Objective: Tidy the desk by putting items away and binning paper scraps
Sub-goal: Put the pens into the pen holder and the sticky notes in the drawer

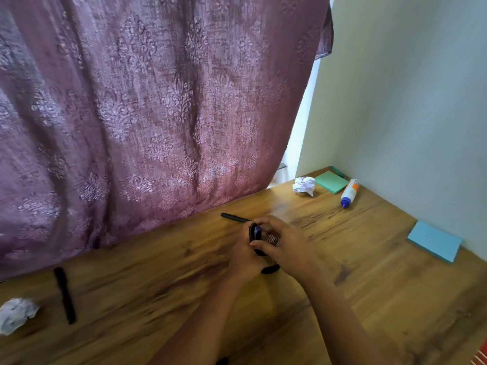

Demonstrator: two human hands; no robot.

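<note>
- Left hand (pixel 243 260) and right hand (pixel 286 247) meet over the middle of the tabletop (pixel 369 299). Both grips are closed round a black mesh cup (pixel 272 239).
- The cup sits between the palms. Left fingers curl round its far side, right fingers wrap over the top.
- The cup looks tilted, mouth toward the far edge. Only the rim, a patch of mesh and a dark strip below the right hand show.
- Blue item (pixel 257 229) at the cup's mouth, too small and blurred to name.
- Black pen (pixel 233 217) lies just behind the hands toward the far edge, its near end hidden by the right fingers.
- Black marker (pixel 64 295) near the left edge, well apart from the hands and motion-blurred.
- Paper balls, two: left ball (pixel 17 314) at the left edge beside the marker, right ball (pixel 304 185) in the far right corner.
- Sticky pads, two: green pad (pixel 330 182) in the far right corner just beside the right ball, blue pad (pixel 434 241) along the right edge by the wall (pixel 408 101).
- Glue bottle (pixel 350 193), one, on its side next to the green pad. Cannot tell whether they touch.
- Purple curtain (pixel 158 114) hangs to the far edge.
- Red object (pixel 482 355) at the near right corner, cut off and unidentifiable.
</note>
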